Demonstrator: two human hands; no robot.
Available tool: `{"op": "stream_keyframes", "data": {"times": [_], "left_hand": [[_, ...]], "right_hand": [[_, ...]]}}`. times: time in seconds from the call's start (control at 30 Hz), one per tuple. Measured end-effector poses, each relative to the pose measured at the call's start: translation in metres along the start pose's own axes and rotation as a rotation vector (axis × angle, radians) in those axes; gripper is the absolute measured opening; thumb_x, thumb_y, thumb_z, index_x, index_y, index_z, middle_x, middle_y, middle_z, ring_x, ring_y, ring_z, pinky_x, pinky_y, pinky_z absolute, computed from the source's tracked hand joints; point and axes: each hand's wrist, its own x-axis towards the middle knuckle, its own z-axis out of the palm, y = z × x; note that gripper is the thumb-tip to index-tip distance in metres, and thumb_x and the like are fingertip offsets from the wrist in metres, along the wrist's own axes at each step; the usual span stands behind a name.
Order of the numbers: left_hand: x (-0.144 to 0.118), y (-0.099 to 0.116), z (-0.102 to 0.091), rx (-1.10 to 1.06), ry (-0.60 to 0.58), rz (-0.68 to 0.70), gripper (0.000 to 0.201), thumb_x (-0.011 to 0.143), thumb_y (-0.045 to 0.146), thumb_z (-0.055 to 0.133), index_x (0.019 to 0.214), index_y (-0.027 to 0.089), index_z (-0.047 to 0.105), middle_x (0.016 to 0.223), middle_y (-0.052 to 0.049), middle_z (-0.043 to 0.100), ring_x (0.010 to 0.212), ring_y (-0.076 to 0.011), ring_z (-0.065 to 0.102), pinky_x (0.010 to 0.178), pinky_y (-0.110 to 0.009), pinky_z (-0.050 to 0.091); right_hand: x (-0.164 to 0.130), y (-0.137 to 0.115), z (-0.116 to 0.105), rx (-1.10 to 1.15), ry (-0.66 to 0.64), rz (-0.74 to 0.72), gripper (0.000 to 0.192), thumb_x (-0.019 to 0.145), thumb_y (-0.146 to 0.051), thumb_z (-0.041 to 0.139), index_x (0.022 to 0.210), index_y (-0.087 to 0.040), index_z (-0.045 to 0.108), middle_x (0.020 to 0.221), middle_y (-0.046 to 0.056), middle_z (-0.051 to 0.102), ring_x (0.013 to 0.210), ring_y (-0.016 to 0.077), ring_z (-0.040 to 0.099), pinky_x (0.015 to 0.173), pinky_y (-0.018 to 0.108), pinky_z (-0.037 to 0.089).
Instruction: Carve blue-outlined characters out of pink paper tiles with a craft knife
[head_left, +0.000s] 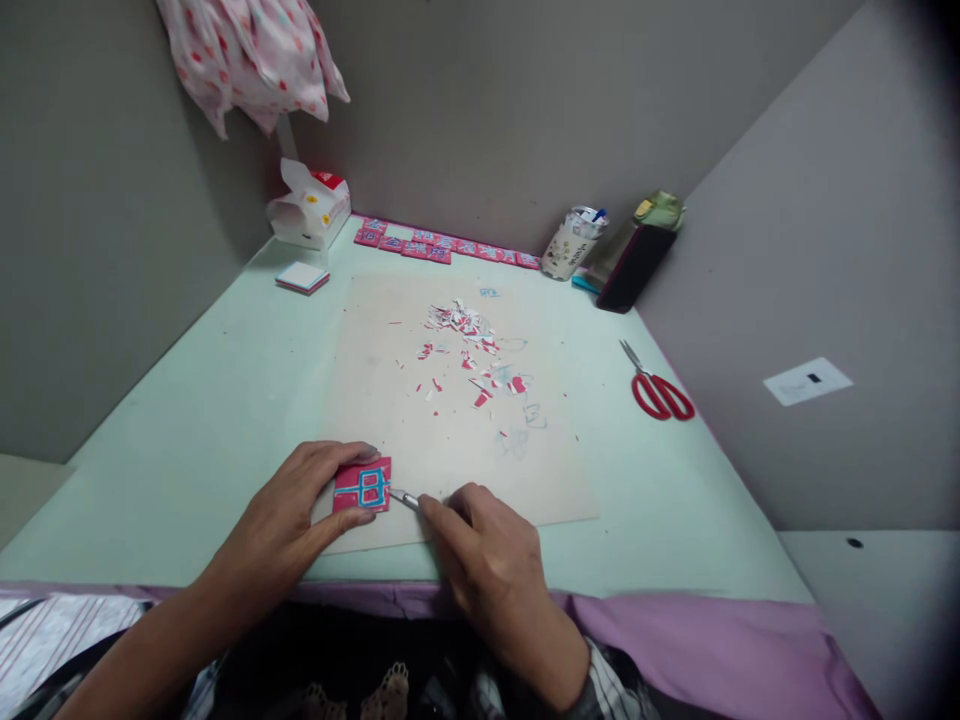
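A small red paper square (363, 487) with a light blue outlined pattern lies on a beige cutting board (450, 420) near the table's front edge. My left hand (300, 510) pins the square down, fingers along its top and thumb at its lower edge. My right hand (480, 540) grips a thin metal craft knife (407, 499), its tip touching the square's right edge.
Red and blue paper scraps (472, 355) litter the board's middle. Red scissors (658, 390) lie at the right. A row of finished red squares (442, 246), a tissue box (309, 208), a paper stack (302, 277), a pen cup (572, 242) and a dark case (634, 265) stand at the back.
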Motion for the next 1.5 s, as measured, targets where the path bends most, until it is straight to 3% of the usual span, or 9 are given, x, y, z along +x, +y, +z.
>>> {"op": "stream_keyframes", "data": {"times": [0.4,0.63,0.83,1.0,1.13,1.3,1.5], "left_hand": [[-0.004,-0.003,0.004,-0.025,0.001,-0.019,0.043,0.098,0.056,0.067,0.136,0.035,0.061,0.128,-0.004,0.071,0.118,-0.0297,0.067,0.102,-0.049,0.056],[-0.006,-0.006,0.006,-0.020,-0.022,-0.056,0.043,0.099,0.054,0.066,0.137,0.036,0.061,0.132,-0.004,0.069,0.123,-0.0296,0.065,0.106,-0.049,0.055],[-0.006,-0.001,0.006,-0.010,0.017,-0.073,0.049,0.095,0.057,0.069,0.136,0.031,0.062,0.132,-0.008,0.070,0.122,-0.0320,0.068,0.106,-0.053,0.057],[-0.011,0.008,0.007,0.023,0.146,-0.062,0.056,0.094,0.057,0.070,0.141,0.032,0.053,0.128,-0.009,0.075,0.116,-0.0328,0.074,0.100,-0.054,0.062],[-0.017,0.012,0.011,-0.013,0.219,-0.047,0.060,0.096,0.059,0.068,0.146,0.033,0.046,0.126,-0.009,0.077,0.116,-0.0327,0.076,0.104,-0.056,0.062],[-0.018,0.014,0.016,-0.083,0.208,0.019,0.062,0.099,0.052,0.068,0.151,0.033,0.040,0.128,-0.009,0.076,0.116,-0.0287,0.077,0.104,-0.048,0.064],[-0.017,0.013,0.019,-0.010,0.234,0.067,0.058,0.102,0.049,0.064,0.152,0.032,0.040,0.129,-0.011,0.074,0.113,-0.0282,0.079,0.100,-0.045,0.066]], "right_hand": [[0.001,0.000,0.004,0.483,-0.015,0.323,0.022,0.103,-0.018,0.060,0.116,-0.021,0.078,0.087,0.004,0.064,0.073,0.0170,0.063,0.064,0.028,0.049],[0.008,0.008,0.002,0.649,0.171,0.528,0.019,0.103,-0.022,0.060,0.109,-0.023,0.078,0.084,0.001,0.066,0.073,0.0151,0.062,0.065,0.026,0.048],[0.012,0.003,0.001,0.619,0.086,0.529,0.015,0.101,-0.024,0.063,0.105,-0.022,0.078,0.082,0.000,0.063,0.069,0.0142,0.059,0.062,0.025,0.045],[0.028,-0.004,0.002,0.610,-0.087,0.488,0.012,0.094,-0.013,0.073,0.085,-0.020,0.075,0.080,-0.001,0.064,0.071,0.0138,0.062,0.067,0.025,0.046],[0.040,-0.009,0.005,0.602,-0.163,0.503,0.010,0.092,-0.014,0.078,0.084,-0.020,0.077,0.080,-0.001,0.066,0.075,0.0145,0.065,0.068,0.025,0.045],[0.047,-0.013,0.010,0.542,-0.234,0.511,0.012,0.092,-0.015,0.078,0.080,-0.019,0.075,0.077,-0.002,0.061,0.072,0.0136,0.061,0.067,0.025,0.041],[0.049,-0.011,0.014,0.499,-0.252,0.421,0.027,0.093,-0.009,0.068,0.069,-0.018,0.061,0.074,-0.005,0.051,0.065,0.0101,0.049,0.062,0.024,0.032]]}}
